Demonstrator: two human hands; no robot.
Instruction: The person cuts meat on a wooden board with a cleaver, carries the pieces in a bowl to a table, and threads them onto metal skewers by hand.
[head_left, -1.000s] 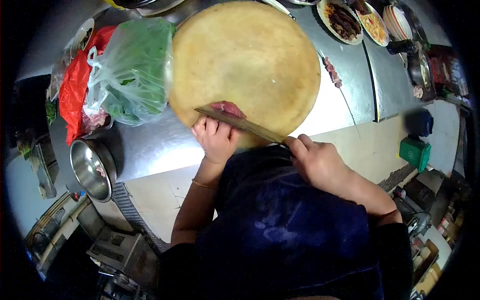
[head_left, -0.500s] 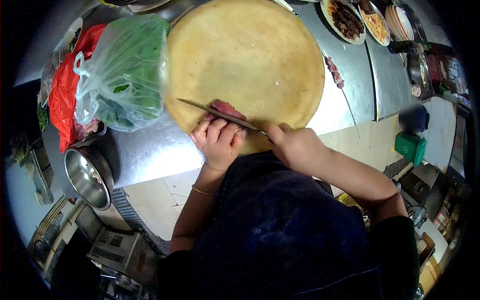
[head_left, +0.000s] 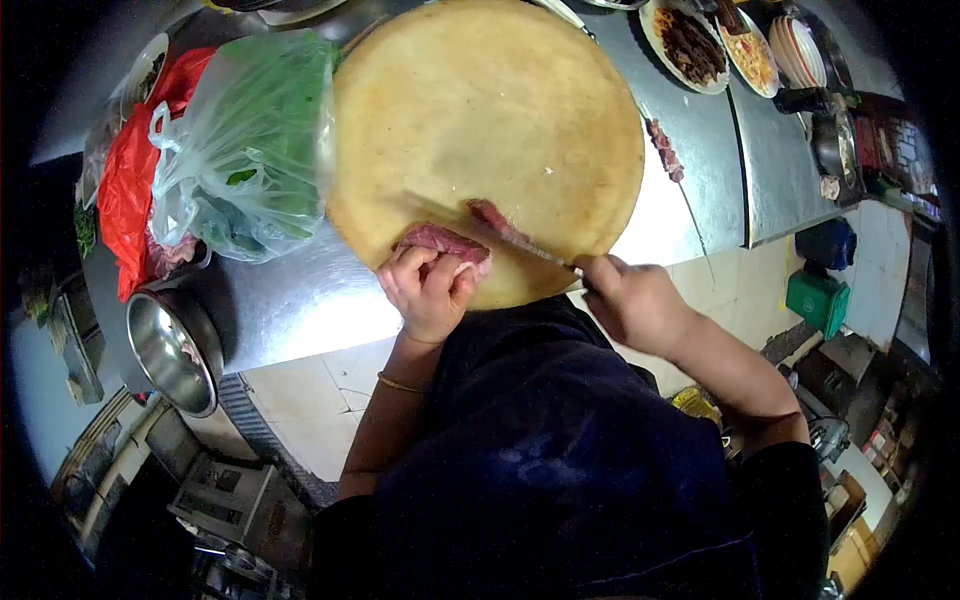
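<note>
At the near edge of the round chopping board [head_left: 490, 110], the left hand [head_left: 432, 288] curls its fingers onto the raw meat [head_left: 443, 241]. The right hand [head_left: 630, 300], fist closed on the cleaver [head_left: 520, 243], has drawn back right, lifting a slice. Beyond, board lies bare. No writing is legible.

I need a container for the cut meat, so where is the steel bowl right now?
In the head view, the steel bowl sits at the counter's left near corner, below the red bag, left of the left hand.
</note>
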